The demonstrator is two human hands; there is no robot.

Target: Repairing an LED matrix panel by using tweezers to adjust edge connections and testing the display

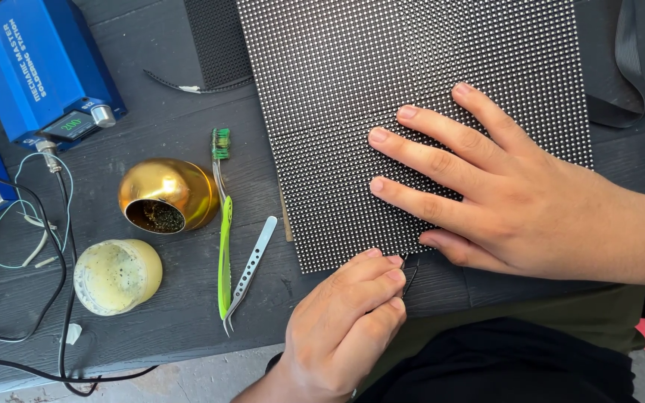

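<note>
Knuckles of your left hand sit nearest you, the fist curled shut with the fingertips tucked against the near edge of the black rectangular panel studded with a grid of small white dots. Just right of those fingertips a thin dark tool tip pokes out at the panel's edge; whether your fingers pinch it, you cannot tell from here.

Beyond that fist, your right hand comes in from the right with its forearm lying across the table edge. It rests palm down on the panel, fingers spread flat and pointing left, thumb at the near edge, gripping nothing.

Left of your left fingers, well apart, lie slim silver metal tweezers and, just beside them, a green-handled toothbrush, both on the dark wooden table. Further left sit a pale yellow round tub and a shiny gold bowl-shaped holder with dark wire wool. Farthest off, at the upper left, stands a blue box-shaped soldering station.
</note>
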